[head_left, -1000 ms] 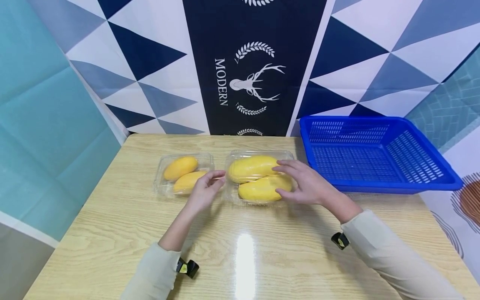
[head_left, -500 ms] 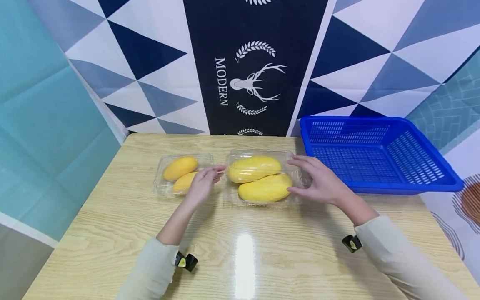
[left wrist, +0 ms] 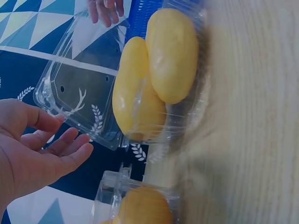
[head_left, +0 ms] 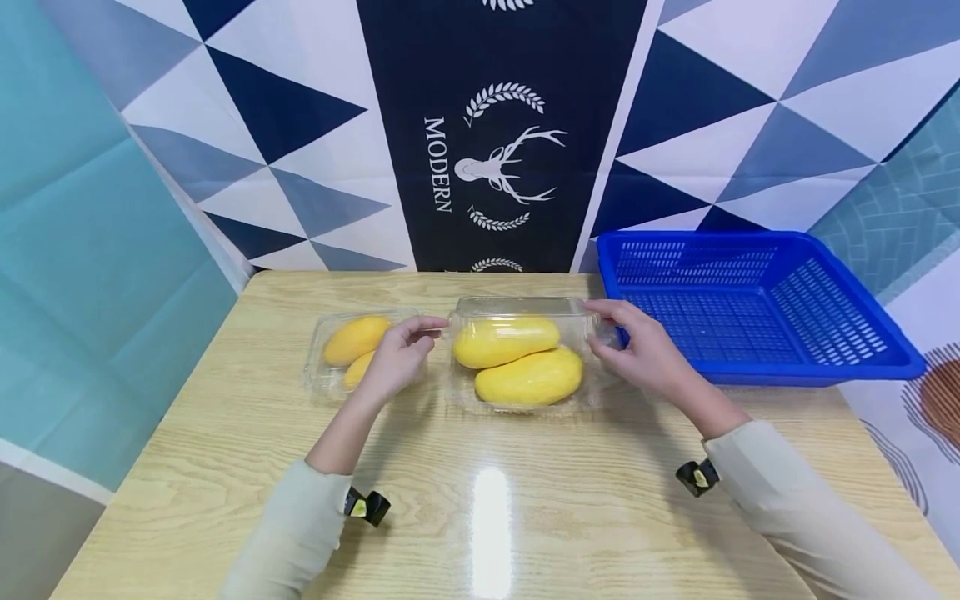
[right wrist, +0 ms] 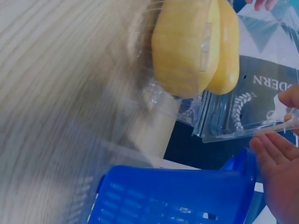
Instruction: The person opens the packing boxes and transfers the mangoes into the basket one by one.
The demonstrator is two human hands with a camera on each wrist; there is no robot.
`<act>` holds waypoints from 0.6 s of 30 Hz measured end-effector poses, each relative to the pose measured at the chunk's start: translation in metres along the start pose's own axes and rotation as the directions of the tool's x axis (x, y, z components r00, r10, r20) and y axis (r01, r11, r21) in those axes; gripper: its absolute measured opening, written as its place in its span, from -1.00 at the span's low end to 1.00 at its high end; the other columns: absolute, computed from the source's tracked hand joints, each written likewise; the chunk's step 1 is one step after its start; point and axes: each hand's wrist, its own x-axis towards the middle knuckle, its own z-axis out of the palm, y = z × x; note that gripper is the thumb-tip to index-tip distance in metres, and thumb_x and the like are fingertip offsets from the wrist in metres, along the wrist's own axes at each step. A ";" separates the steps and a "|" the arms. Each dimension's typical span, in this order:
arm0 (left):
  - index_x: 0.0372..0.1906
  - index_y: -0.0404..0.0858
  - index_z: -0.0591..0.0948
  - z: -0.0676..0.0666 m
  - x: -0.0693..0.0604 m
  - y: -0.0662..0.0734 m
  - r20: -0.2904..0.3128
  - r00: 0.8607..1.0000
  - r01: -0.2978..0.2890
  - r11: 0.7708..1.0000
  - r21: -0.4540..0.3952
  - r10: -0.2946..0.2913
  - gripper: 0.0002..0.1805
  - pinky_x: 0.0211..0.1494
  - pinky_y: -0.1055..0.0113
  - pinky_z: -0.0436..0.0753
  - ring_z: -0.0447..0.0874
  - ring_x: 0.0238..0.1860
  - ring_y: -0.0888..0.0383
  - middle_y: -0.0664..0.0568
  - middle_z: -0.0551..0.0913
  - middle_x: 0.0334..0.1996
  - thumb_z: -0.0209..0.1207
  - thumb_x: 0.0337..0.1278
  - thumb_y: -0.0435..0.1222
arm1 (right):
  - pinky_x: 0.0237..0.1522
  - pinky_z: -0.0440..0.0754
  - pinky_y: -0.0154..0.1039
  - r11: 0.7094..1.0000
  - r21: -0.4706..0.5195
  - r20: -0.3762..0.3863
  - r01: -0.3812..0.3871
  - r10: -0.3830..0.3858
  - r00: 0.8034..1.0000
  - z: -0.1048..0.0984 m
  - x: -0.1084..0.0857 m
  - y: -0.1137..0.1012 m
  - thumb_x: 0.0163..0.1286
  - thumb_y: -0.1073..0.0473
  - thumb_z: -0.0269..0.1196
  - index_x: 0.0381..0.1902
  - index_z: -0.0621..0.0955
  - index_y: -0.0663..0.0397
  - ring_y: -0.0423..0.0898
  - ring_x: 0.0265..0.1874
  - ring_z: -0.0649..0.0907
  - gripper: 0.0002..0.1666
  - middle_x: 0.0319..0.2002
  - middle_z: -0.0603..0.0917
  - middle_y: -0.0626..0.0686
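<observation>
Two large yellow mangoes (head_left: 528, 377) lie side by side in a clear plastic clamshell box (head_left: 592, 400) near the back of the table. Its hinged lid (head_left: 521, 307) stands raised behind them. At the lid's left edge, my left hand (head_left: 393, 358) pinches it between thumb and finger. My right hand (head_left: 641, 346) grips the opposite edge, thumb on one side and fingers on the other, as the right wrist view shows. Left of this box, a smaller clear box (head_left: 318, 385) contains two orange-yellow mangoes (head_left: 356, 340), partly hidden behind my left hand.
A blue plastic basket (head_left: 750, 371) with slotted walls stands at the back right, close to my right hand. The wooden table (head_left: 420, 508) extends toward me. A patterned cloth backdrop (head_left: 502, 167) hangs directly behind the table's far edge.
The large box's lid has swung up and back from over the mangoes. My right hand has shifted right and up to the lid's edge; my left hand has risen slightly to its left edge.
</observation>
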 end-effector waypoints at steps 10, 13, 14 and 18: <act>0.02 -0.24 0.58 -0.004 0.018 0.008 -0.036 0.999 -0.018 1.000 -0.007 0.017 -0.70 0.20 0.21 0.58 0.56 0.06 0.04 -0.08 0.60 0.00 0.17 0.21 -0.26 | 0.11 0.59 -0.36 0.988 0.127 -0.068 -0.085 0.094 0.993 0.002 0.010 0.002 0.29 0.24 0.22 0.17 0.46 0.25 0.11 0.06 0.55 -0.51 0.12 0.53 0.21; 0.00 -0.25 0.59 -0.004 0.023 0.010 -0.059 0.998 -0.022 0.999 -0.027 0.021 -0.70 0.17 0.23 0.60 0.58 0.05 0.04 -0.09 0.61 -0.01 0.18 0.19 -0.25 | 0.05 0.52 -0.63 0.982 0.156 -0.083 -0.108 0.122 0.989 0.002 0.014 0.003 0.31 0.23 0.20 0.17 0.46 0.24 0.10 0.05 0.56 -0.52 0.12 0.54 0.21; 0.00 -0.26 0.59 -0.004 0.025 0.010 -0.066 0.998 -0.026 0.999 -0.030 0.024 -0.70 0.17 0.24 0.60 0.58 0.04 0.05 -0.09 0.61 -0.02 0.19 0.19 -0.25 | 0.05 0.52 -0.62 0.979 0.166 -0.086 -0.118 0.133 0.987 0.002 0.015 0.003 0.32 0.22 0.20 0.17 0.46 0.24 0.09 0.05 0.56 -0.53 0.12 0.54 0.21; -0.02 -0.26 0.60 -0.005 0.033 0.011 -0.089 0.995 -0.043 0.997 -0.069 0.036 -0.69 0.19 0.26 0.59 0.58 0.03 0.07 -0.09 0.62 -0.03 0.20 0.18 -0.22 | 0.14 0.58 -0.25 0.971 0.183 -0.099 -0.156 0.176 0.979 0.002 0.021 0.003 0.36 0.19 0.15 0.17 0.47 0.20 0.07 0.05 0.56 -0.56 0.09 0.56 0.22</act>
